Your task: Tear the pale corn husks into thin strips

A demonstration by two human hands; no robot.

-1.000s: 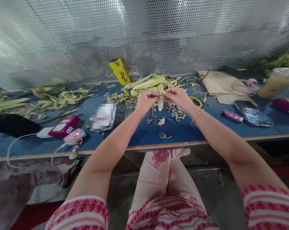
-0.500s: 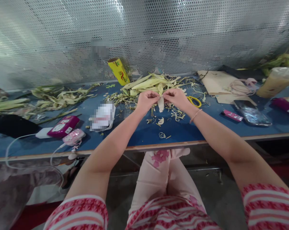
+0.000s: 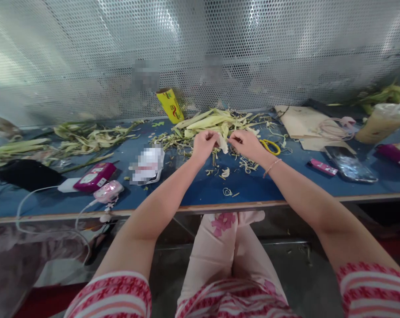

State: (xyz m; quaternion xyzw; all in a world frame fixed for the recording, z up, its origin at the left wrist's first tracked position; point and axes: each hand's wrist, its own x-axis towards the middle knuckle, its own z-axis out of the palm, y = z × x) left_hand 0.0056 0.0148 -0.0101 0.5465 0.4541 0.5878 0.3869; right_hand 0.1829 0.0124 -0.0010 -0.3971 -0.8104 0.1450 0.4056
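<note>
My left hand [image 3: 205,145] pinches a pale piece of corn husk [image 3: 223,145], which hangs from the fingertips between the two hands. Close by on the right, my right hand [image 3: 246,144] has its thumb and fingers pressed together. Whether a thin strand is in that pinch is too small to make out. Behind both hands lies a pile of pale green corn husks [image 3: 211,120]. Short husk scraps [image 3: 225,172] are scattered on the blue tabletop in front of them. Yellow-handled scissors [image 3: 271,147] lie just beside my right hand, partly hidden.
A yellow cardboard tube [image 3: 171,106] stands behind the pile. On the left are a white case [image 3: 149,165], a purple power bank [image 3: 95,177] and more husks [image 3: 87,137]. A phone [image 3: 350,163], brown paper [image 3: 295,121] and a drink cup [image 3: 382,123] are on the right.
My hands have drawn slightly apart. The husk piece, earlier upright between both hands' fingertips, now tilts from my left hand. The view has shifted a little.
</note>
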